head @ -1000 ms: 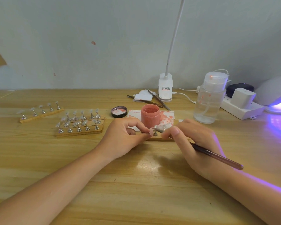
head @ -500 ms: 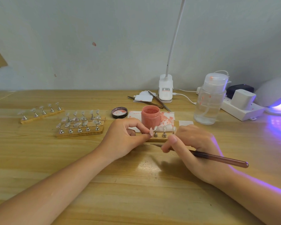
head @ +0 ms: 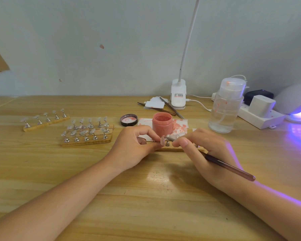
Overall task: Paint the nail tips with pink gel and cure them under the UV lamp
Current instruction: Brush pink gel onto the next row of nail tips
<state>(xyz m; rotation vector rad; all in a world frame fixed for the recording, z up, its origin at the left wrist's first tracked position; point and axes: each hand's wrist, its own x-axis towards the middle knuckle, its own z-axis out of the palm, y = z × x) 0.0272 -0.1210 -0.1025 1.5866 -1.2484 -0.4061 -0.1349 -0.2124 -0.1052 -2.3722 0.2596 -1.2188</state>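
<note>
Gel jar (head: pixel 162 122) behind hands, lid (head: pixel 128 120) left of it, bottle (head: pixel 224 108) right, UV lamp (head: pixel 295 100) far right.

At a wooden desk (head: pixel 42 171), the left hand (head: pixel 134 146) pinches a nail tip (head: pixel 163 140) — the right hand (head: pixel 210 153) holds a brush (head: pixel 229 166) to it.

A home nail-art desk against a bare wall: wooden stands of nail tips (head: pixel 87 133) left of the hands, an open pink gel jar (head: pixel 162 125) just beyond them, a glowing UV lamp (head: pixel 297 105) far right.
</note>
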